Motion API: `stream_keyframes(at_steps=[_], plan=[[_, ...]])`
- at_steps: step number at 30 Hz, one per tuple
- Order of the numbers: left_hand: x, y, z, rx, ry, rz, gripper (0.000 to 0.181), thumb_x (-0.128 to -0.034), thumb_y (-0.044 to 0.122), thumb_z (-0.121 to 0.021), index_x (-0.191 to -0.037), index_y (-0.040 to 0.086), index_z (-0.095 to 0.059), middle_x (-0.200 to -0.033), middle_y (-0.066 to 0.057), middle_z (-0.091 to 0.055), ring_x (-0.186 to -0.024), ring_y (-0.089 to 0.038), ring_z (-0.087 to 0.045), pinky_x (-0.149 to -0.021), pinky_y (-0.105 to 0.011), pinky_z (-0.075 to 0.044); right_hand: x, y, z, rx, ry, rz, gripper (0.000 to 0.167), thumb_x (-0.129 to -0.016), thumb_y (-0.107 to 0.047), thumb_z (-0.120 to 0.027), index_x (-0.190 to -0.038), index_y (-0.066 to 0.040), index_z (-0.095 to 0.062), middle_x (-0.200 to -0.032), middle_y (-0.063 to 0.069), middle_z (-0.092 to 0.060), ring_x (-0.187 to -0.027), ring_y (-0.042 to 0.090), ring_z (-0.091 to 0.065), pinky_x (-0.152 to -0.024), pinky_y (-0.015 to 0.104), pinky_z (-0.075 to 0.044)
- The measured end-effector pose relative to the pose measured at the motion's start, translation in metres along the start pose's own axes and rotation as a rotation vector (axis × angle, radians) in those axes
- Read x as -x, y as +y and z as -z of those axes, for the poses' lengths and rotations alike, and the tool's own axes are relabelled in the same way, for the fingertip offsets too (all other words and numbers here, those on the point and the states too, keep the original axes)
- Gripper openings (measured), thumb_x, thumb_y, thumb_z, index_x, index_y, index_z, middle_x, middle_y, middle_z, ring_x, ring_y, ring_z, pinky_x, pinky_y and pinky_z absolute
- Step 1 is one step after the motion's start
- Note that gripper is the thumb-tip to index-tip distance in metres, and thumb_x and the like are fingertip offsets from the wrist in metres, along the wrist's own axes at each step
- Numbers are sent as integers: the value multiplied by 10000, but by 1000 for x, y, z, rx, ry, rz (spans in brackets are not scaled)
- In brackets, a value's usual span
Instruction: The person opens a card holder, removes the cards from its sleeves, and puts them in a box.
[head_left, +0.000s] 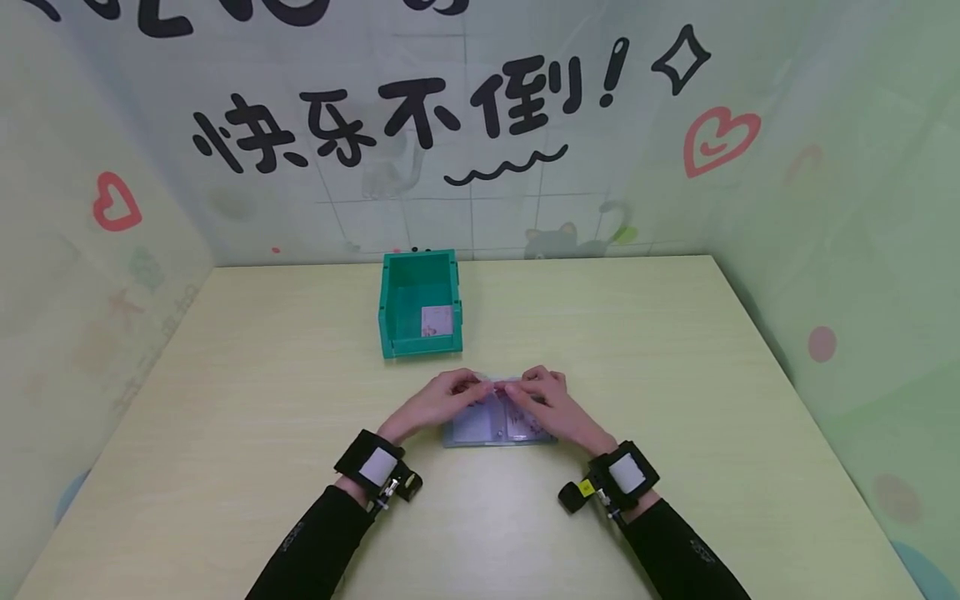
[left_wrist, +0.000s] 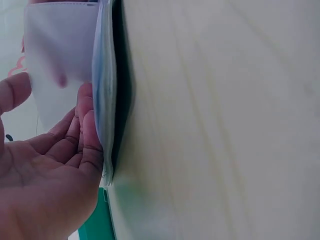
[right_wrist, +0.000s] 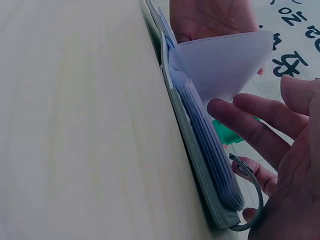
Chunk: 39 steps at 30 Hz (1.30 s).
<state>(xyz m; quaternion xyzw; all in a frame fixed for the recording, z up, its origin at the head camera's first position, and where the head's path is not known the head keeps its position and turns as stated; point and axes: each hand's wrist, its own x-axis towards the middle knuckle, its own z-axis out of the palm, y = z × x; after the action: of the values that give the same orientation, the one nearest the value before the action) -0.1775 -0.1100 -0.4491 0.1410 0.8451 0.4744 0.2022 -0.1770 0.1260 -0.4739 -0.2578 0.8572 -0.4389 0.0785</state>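
A card album with clear pocket pages lies spread on the table, and pinkish printing shows on its right side. One translucent page stands raised from it between the two hands. My left hand is at its left, fingers loosely bent beside the page and thumb apart near its edge. From the other side, my right hand reaches to the page with fingers extended and thumb apart. A fingertip shows dimly through the page in the left wrist view. A cord loop hangs at the album's cover edge.
Behind the album stands a teal open bin holding a pinkish card. The pale wooden table ends at a printed backdrop at the back and both sides. Each wrist wears a strapped camera.
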Motion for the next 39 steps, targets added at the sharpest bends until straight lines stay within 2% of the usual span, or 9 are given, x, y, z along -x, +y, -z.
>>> stream_keyframes(at_steps=[4, 8, 13, 16, 26, 29, 33, 39], plan=[[0, -3, 2, 23, 22, 0, 268, -1040, 262, -525, -1090, 46, -675, -1005, -89, -656, -921, -178, -559, -816, -279, -462, -1, -1, -1, 48, -9, 38, 305, -1016, -290, -578, -1240, -150, -731, -1054, 36, -720, -1069, 206, -430, -958, 471, -202], [-1, -5, 4, 33, 99, 15, 243, -1023, 202, -556, -1049, 11, -705, -897, -80, -657, -827, -150, -573, -756, -252, -474, -3, -1, -2, 109, -20, 118, 268, -980, -235, -637, -1216, -171, -745, -1230, 35, -738, -1100, 228, -432, -946, 502, -197], [1, -4, 6, 43, 211, 110, 242, -994, 181, -617, -1098, -5, -732, -868, -93, -689, -729, -135, -608, -685, -233, -511, -3, 0, -5, 230, -42, 199, 251, -960, -219, -654, -1181, -171, -761, -1305, 30, -692, -1125, 255, -430, -949, 540, -211], [3, -5, 7, 10, 239, 151, 234, -974, 164, -648, -1112, -2, -736, -871, -103, -707, -684, -133, -620, -659, -237, -532, -2, -3, -6, 310, -58, 207, 267, -955, -244, -667, -1202, -190, -753, -1320, 31, -662, -1147, 266, -428, -952, 538, -232], [6, -1, 10, -76, 273, 166, 140, -913, 104, -719, -1000, 3, -764, -807, -107, -714, -585, -123, -618, -588, -231, -540, 0, -22, -11, 475, -90, 149, 330, -915, -325, -732, -1238, -257, -732, -1302, 26, -617, -1139, 247, -436, -933, 491, -285], [7, 1, 9, -104, 270, 184, 167, -896, 119, -746, -1013, 0, -743, -796, -98, -712, -580, -131, -621, -584, -231, -532, 0, -22, -12, 491, -93, 143, 332, -915, -328, -733, -1239, -259, -730, -1298, 25, -617, -1137, 246, -438, -938, 492, -295], [9, 4, 8, -109, 244, 235, 350, -865, 161, -792, -1142, 1, -651, -756, -93, -680, -569, -151, -629, -588, -230, -505, 1, -19, -11, 477, -82, 157, 325, -912, -324, -735, -1229, -249, -738, -1286, 21, -628, -1136, 243, -449, -942, 492, -301], [11, 7, 7, -123, 225, 272, 571, -859, 192, -806, -1313, 44, -493, -729, -86, -644, -585, -172, -615, -603, -230, -465, 1, -5, -4, 319, -25, 150, 371, -878, -284, -772, -1236, -193, -735, -1278, 48, -639, -1166, 262, -459, -949, 491, -301]])
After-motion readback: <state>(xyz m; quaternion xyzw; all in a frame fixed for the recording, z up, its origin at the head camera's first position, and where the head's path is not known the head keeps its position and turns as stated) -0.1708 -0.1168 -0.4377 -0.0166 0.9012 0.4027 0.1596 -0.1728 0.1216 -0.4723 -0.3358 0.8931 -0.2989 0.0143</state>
